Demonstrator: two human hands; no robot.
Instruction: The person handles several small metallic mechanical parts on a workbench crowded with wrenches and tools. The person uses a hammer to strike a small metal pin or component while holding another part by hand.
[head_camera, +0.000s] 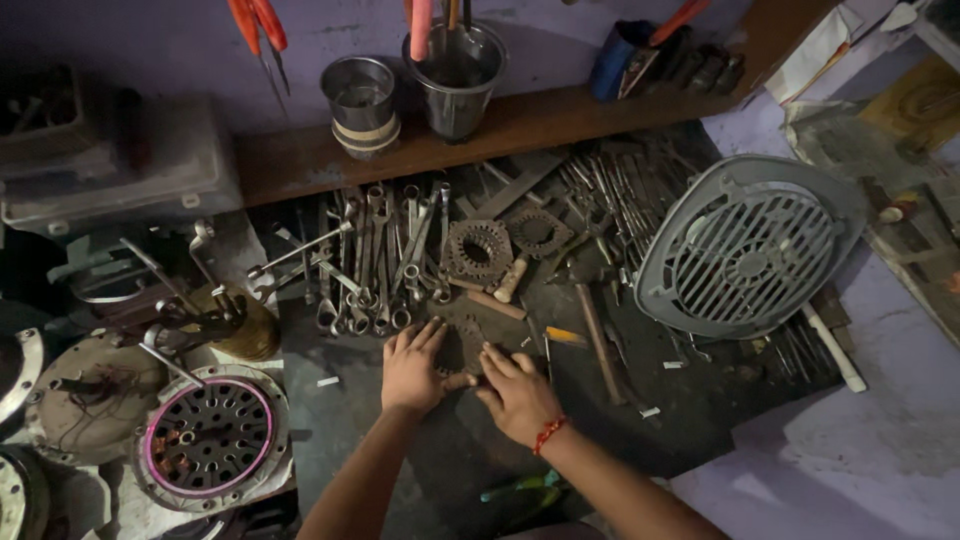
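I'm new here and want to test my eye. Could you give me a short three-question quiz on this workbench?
1. True or false: both hands rest on the dark mat.
2. What lies just beyond the left hand: A) a row of spanners, B) a stack of plates, C) a coil of rope?
3. Which wrist bears a red thread band?

Key
1. True: the left hand and right hand press on the mat, around a dark flat part.
2. A, the spanners.
3. The right.

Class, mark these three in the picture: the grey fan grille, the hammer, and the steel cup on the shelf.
grey fan grille (752, 250), head view, on its slatted middle.
hammer (600, 342), head view, on its wooden handle.
steel cup (361, 100), head view, on its side wall.
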